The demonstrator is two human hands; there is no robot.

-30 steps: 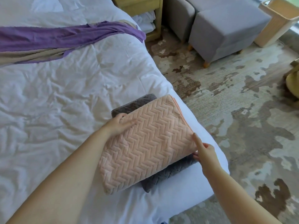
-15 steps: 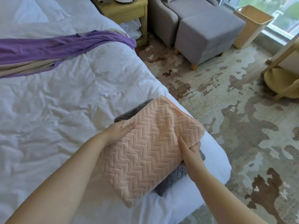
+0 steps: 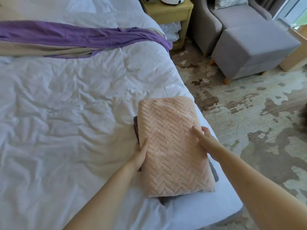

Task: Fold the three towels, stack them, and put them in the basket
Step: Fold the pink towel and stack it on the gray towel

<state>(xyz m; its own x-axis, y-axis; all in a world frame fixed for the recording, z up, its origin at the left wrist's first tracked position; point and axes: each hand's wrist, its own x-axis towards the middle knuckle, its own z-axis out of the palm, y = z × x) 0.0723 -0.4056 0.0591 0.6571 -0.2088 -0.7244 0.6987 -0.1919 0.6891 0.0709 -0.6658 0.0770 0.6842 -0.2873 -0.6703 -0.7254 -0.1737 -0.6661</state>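
A folded peach towel (image 3: pixel 172 146) with a herringbone weave lies on top of a folded dark grey towel (image 3: pixel 136 128), whose edges peek out at the left, right and bottom. The stack sits near the bed's right corner. My left hand (image 3: pixel 141 155) grips the stack's left edge, thumb on the peach towel. My right hand (image 3: pixel 205 140) grips the right edge, fingers on top. A wooden basket (image 3: pixel 297 52) stands on the floor at the far right, partly cut off. I cannot make out a third towel.
The white rumpled bed (image 3: pixel 66 113) fills the left. A purple and beige cloth (image 3: pixel 74 37) lies across its far part. A grey ottoman (image 3: pixel 249 52), a grey armchair (image 3: pixel 229 17) and a yellow nightstand (image 3: pixel 171 12) stand beyond a patterned rug (image 3: pixel 249 122).
The towel stack has been turned so that its long side runs away from me. Both hands have shifted to its left and right edges. My view swung left.
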